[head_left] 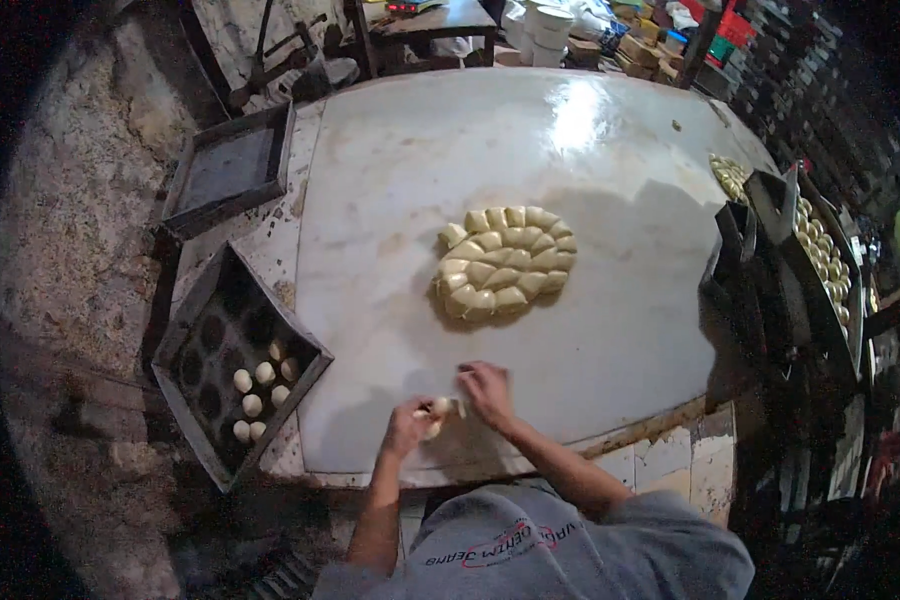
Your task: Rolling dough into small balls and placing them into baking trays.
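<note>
Near the table's front edge, my left hand (406, 428) is closed on a small piece of pale dough (433, 418). A narrow bit of dough shows at that piece's right side, in the gap between my hands. My right hand (488, 394) is just to the right, a little above the tabletop. Its fingers are loosely bent and apart, slightly blurred, with nothing visible in them. Beyond both hands lies a large mound of cut dough pieces (508, 262), set close together in curved rows.
At the left edge, a dark metal tray (315, 362) holds several round dough balls (253, 405). Behind it sits another tray (282, 150). On the right stand dark trays (770, 215), one with rows of dough balls (822, 250). More cut dough (728, 178) lies on the white table (370, 190).
</note>
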`<action>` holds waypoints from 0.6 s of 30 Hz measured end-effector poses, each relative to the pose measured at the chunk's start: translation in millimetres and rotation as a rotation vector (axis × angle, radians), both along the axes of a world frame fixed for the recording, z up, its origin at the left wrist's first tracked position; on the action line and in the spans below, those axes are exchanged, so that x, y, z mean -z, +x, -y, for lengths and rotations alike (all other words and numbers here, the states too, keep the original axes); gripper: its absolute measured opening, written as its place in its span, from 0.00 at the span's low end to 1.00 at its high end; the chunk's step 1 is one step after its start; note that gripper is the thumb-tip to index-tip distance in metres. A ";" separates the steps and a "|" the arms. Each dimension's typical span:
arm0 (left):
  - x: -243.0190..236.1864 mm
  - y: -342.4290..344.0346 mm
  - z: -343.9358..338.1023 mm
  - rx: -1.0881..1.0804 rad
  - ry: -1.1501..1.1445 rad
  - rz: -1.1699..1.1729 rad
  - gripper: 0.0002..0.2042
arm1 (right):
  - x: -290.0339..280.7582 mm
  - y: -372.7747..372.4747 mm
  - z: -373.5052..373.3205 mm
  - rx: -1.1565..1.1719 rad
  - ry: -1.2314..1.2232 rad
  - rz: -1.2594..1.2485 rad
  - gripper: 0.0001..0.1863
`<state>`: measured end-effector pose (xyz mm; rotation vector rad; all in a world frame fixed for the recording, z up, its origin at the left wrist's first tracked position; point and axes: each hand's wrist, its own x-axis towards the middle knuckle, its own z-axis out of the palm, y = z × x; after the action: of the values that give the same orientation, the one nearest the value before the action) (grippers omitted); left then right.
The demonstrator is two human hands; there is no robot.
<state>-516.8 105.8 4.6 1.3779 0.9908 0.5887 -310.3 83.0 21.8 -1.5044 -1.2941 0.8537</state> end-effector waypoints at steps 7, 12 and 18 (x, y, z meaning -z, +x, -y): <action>4.2 -14.2 29.8 -0.355 0.214 0.311 0.02 | -2.9 -34.3 35.8 -0.510 -0.357 0.139 0.13; 10.4 9.3 27.1 -0.365 0.292 -0.135 0.10 | -22.6 94.1 78.7 -0.036 -0.563 -0.306 0.16; -16.6 21.5 14.9 0.093 0.970 -0.589 0.21 | -10.6 209.9 134.7 0.348 -0.095 0.505 0.19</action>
<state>-495.3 90.9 21.2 2.5473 1.1349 0.6330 -100.5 -51.7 32.4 -2.0319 -1.2935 0.3194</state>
